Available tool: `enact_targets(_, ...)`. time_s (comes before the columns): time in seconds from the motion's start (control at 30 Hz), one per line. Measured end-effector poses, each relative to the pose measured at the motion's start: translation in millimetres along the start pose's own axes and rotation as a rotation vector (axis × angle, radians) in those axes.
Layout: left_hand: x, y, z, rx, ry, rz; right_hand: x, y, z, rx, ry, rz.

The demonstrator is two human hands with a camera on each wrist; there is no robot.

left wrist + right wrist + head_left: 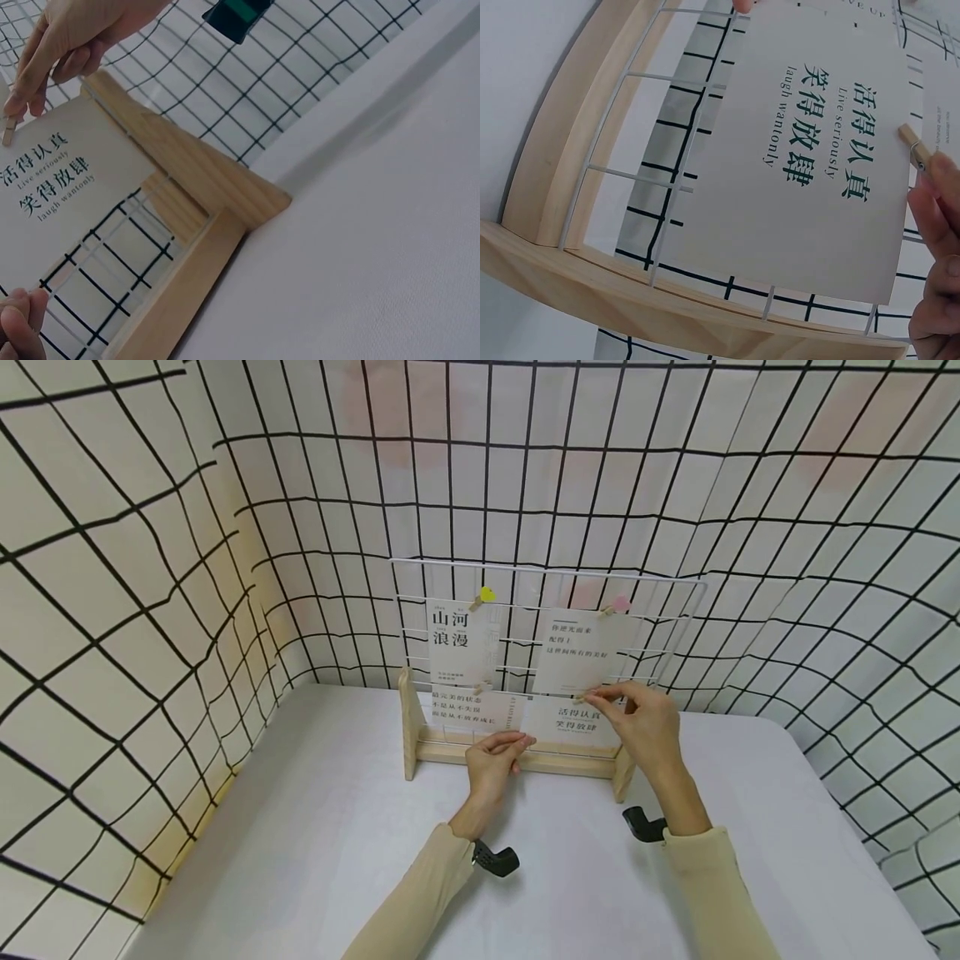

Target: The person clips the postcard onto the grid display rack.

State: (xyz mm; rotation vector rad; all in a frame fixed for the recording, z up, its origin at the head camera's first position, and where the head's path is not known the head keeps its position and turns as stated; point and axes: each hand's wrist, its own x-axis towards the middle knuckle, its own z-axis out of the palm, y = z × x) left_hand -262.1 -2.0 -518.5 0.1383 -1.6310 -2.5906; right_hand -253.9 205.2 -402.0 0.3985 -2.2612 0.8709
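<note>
A white card with printed text stands against the lower right of a white wire grid rack. My right hand pinches a small wooden clothespin between thumb and fingertips, and the clothespin's tip is at the card's top edge. With its fingertips, my left hand pinches the same card at its lower left corner. Three other cards hang on the grid: an upper left card, an upper right card and a lower left card.
A yellow heart-shaped clip and a pink clip top the upper cards. The rack's wooden base stands on a white table. Behind it hangs a white cloth with a black grid pattern. Black wrist cameras sit at both wrists.
</note>
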Motion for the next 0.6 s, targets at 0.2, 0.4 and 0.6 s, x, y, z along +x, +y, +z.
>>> enact_targets(0.2,1.7,1.0,-1.6,0.006,-0.002,0.005,0,1,3,-0.024,0.030,-0.025)
enact_targets(0.4,-3.5,6.1,-5.7,0.033,-0.047,0.002,-6,4,-2,-0.018,0.058,-0.015)
enact_targets(0.6,-12.8,25.7,-23.0,0.139,-0.089,0.016,-20,7,-12,-0.012,0.067,-0.007)
